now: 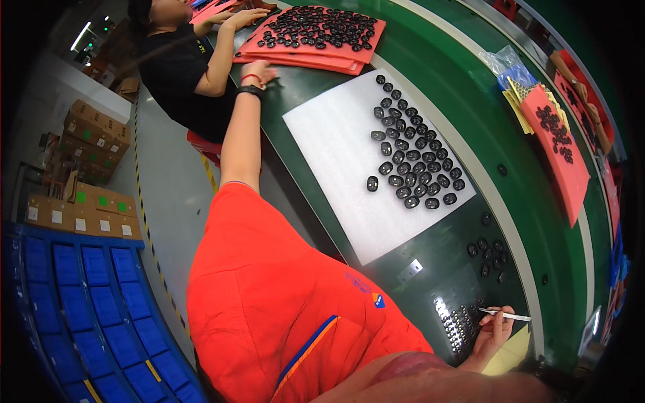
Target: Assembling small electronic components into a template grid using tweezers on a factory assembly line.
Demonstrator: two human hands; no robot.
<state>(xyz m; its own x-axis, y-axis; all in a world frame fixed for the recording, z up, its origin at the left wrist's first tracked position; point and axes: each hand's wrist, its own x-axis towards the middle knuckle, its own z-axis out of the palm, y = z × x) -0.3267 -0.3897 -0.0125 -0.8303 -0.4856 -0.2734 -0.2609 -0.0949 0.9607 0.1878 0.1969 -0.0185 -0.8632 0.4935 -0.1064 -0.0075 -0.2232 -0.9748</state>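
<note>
1. Worktop (430,60), green; white foam sheet (349,168) roughly half filled with black oval parts (413,158).
2. Left hand (259,70) stretched to red foam trays (295,57), fingers released, flat.
3. Right hand (494,329), fingers grasping white pen (507,314); loose parts (487,252) nearby, unplaced.

Between the hands, a matt white foam sheet (342,174) carries small glossy black plastic parts (413,158). By the left hand (259,70), matt red foam pads (316,40) look soft. The right hand (494,332) pinches a smooth white pen (507,314) over the smooth, faintly shiny green table (430,80).
</note>
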